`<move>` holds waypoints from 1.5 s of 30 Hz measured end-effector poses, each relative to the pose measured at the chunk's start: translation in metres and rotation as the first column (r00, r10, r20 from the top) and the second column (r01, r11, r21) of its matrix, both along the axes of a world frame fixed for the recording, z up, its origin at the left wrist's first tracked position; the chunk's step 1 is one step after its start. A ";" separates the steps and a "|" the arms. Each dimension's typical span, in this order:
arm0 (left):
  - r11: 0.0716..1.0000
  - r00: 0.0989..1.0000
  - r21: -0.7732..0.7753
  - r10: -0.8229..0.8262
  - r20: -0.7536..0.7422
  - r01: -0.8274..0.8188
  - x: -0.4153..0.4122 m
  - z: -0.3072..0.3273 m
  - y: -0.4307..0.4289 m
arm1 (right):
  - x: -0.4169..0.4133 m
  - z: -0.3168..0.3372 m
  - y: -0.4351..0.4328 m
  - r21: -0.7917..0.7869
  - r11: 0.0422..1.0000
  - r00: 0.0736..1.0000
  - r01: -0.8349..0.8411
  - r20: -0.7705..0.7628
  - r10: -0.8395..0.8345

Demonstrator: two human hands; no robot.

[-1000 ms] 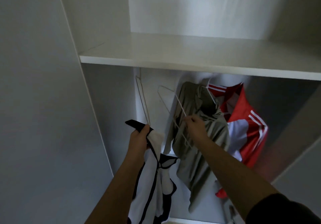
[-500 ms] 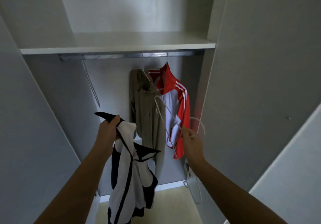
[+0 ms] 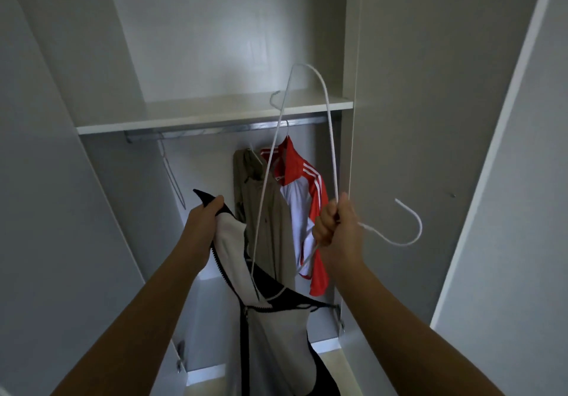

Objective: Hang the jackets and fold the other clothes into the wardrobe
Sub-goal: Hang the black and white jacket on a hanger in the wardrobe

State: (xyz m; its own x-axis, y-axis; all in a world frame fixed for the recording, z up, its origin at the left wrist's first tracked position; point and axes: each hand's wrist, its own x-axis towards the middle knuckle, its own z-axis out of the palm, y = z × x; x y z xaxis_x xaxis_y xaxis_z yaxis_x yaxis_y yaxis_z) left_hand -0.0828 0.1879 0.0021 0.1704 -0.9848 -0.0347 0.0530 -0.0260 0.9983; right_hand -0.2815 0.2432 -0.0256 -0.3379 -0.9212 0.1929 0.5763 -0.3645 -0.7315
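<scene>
— Since half a second ago, what has shifted?
— The right hand [image 3: 338, 232] has swung the white wire hanger [image 3: 333, 155] upward. It was low in front of the red and white jacket [image 3: 307, 198]. Now its triangle stands tall, top corner before the shelf [image 3: 215, 112], hook pointing right.
— How is it held?
— Fingers curled in a fist round the wire at the neck.
— And the left hand [image 3: 204, 229]?
— It grips the collar of the black and white jacket [image 3: 276, 328], which hangs down near, between the arms (zip open). The hanger's lower corner sits at the jacket's opening; whether they touch, I cannot tell.
— Inside the wardrobe?
— Far back, on the rail [image 3: 230, 128] under the shelf, a khaki jacket [image 3: 267, 211] and the red and white one hang side by side, touching. A bare hanger [image 3: 173, 177] hangs at the rail's left.
</scene>
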 end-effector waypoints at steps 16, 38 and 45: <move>0.953 0.773 -0.291 0.244 0.585 -0.081 0.089 0.027 -0.010 | 0.025 -0.086 0.019 0.391 0.864 0.800 -0.316 -0.379 0.465; 0.827 0.452 -0.234 -0.027 0.892 0.511 0.106 -0.019 -0.005 | 0.040 0.024 -0.054 0.547 0.804 0.298 -0.233 -0.746 0.595; 0.834 0.571 -0.302 -0.018 0.821 0.461 0.070 -0.071 -0.096 | 0.040 0.036 -0.116 0.410 0.900 0.130 -0.146 -0.894 0.429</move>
